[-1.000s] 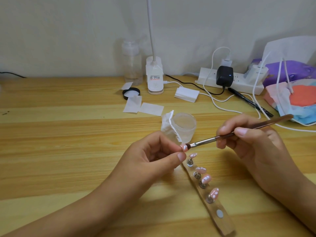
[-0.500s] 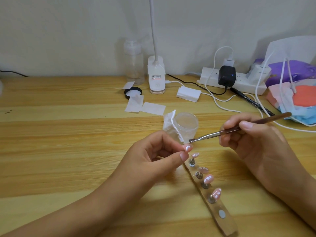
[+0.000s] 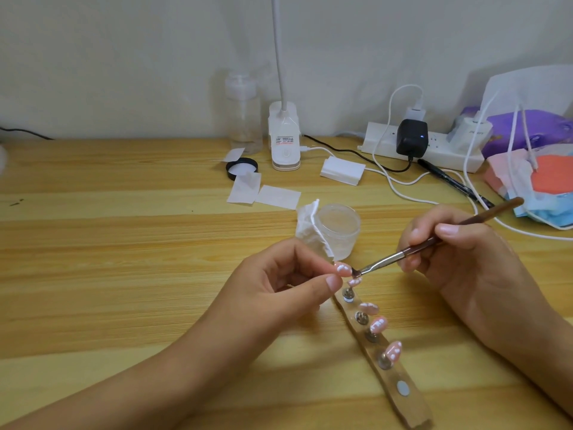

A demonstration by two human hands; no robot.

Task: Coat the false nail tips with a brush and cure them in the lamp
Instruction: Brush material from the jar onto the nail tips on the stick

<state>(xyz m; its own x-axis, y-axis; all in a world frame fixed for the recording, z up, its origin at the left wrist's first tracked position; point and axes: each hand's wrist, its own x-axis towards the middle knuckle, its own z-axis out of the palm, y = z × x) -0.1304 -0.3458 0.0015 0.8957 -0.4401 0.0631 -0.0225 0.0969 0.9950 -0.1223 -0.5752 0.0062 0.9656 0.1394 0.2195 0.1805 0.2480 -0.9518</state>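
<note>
My left hand pinches a pink false nail tip with white dots between thumb and fingers, just above the wooden strip. My right hand holds a brown-handled brush, and its bristle end touches the held tip at its right edge. A wooden holder strip runs diagonally toward the lower right and carries several more pink tips on metal studs. A small clear jar with a crumpled white wipe stands just behind my hands.
At the back stand a white clip lamp base, a clear bottle, a black lid, white pads, a white box and a power strip with cables. Face masks and packets lie at the right.
The brush tip has come down to the left and met the held nail tip. My left hand stayed almost still.
</note>
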